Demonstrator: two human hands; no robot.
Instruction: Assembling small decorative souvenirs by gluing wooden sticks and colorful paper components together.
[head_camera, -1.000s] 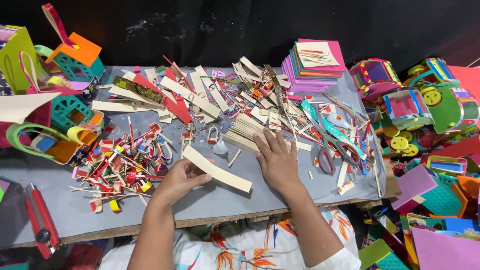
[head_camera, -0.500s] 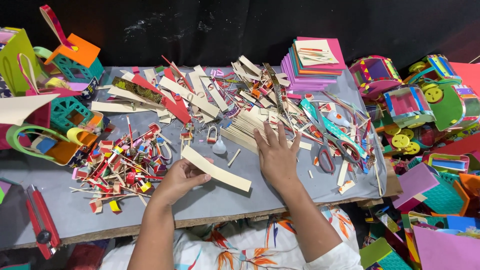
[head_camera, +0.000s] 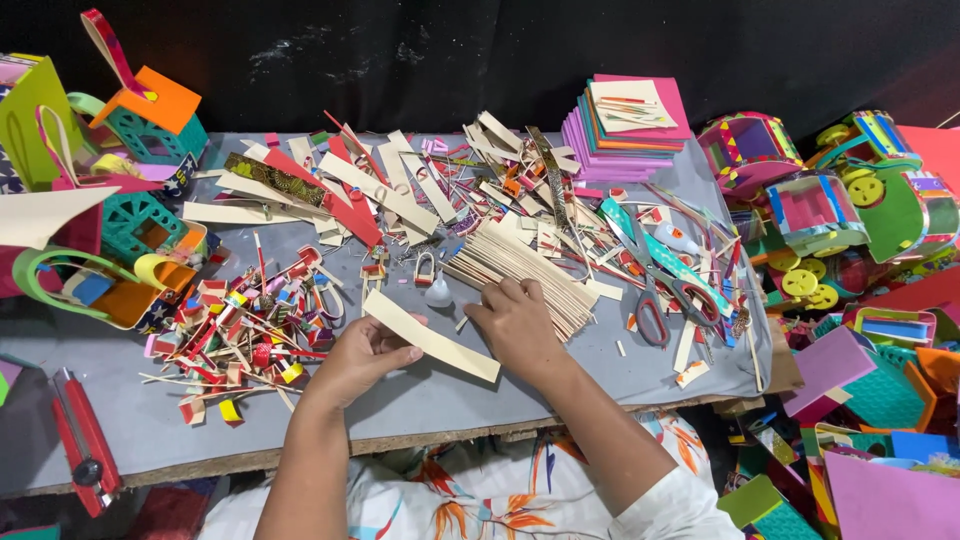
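Head view: the left hand (head_camera: 362, 355) has its grip closed on a long cream card strip (head_camera: 430, 335), held slanted just above the grey desk (head_camera: 130, 425). The right hand (head_camera: 515, 322) lies open — fingers spread on a bundle of thin sticks (head_camera: 520, 265), gripping nothing — beside scissors (head_camera: 650, 300).

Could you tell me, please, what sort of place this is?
Most likely a small handicraft workbench for paper or foam toys. The grey table is strewn with cut strips, beside a stack of coloured sheets, scissors and finished toy vehicles.
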